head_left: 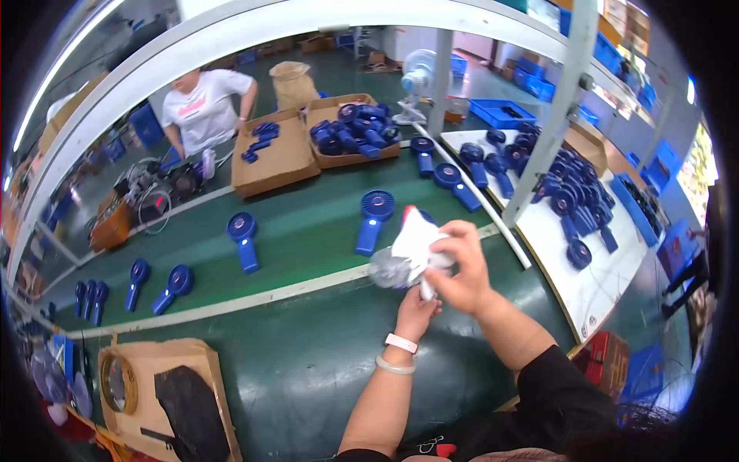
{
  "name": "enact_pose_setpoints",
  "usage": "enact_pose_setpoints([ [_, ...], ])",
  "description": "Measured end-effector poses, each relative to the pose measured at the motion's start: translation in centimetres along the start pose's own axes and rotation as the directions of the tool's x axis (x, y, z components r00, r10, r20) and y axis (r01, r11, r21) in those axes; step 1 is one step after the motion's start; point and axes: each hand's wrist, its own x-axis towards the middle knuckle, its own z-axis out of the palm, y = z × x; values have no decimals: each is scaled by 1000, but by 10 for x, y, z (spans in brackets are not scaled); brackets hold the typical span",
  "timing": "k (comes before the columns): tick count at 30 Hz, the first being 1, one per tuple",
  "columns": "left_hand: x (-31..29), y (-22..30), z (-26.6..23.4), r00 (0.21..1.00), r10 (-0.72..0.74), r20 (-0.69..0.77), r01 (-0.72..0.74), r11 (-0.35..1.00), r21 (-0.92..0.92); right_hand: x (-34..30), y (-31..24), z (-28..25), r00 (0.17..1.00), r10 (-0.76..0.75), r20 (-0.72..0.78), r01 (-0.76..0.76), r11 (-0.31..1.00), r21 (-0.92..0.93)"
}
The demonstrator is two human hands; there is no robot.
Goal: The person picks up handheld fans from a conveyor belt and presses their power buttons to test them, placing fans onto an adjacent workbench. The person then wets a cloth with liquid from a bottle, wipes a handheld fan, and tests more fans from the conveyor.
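My right hand [463, 268] is closed on a crumpled white cloth [416, 240] with a red spot at its top. Just below, my left hand [416, 314] is closed at the lower end of a grey rounded thing [389, 269], partly covered by the cloth and blurred, so its kind is unclear. Both hands are close together over the near edge of the green conveyor belt [308, 254]. Beyond them on the belt lies a blue handheld fan [375, 219], head away from me. Another blue fan [243, 240] lies further left.
Several more fans lie at the belt's left end. Cardboard trays [277, 165] with blue fans stand across the belt, near a person in a white shirt [204, 108]. A white table [573, 285] at right bears piled fans, beside a metal post [550, 115]. A cardboard tray [138, 431] is near left.
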Motion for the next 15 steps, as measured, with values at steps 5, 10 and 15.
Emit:
enact_pose_setpoints([
  [5,-15,5,-3,991,93,-95,-100,992,-74,-25,38,-46,975,178,-136,-207,950,-235],
  [10,-22,9,-5,944,254,-209,-262,965,-11,-62,91,-46,960,237,-151,-260,954,-150],
  [15,-21,9,1,945,227,-236,-219,974,59,-100,123,-35,901,411,-136,-326,850,414],
])
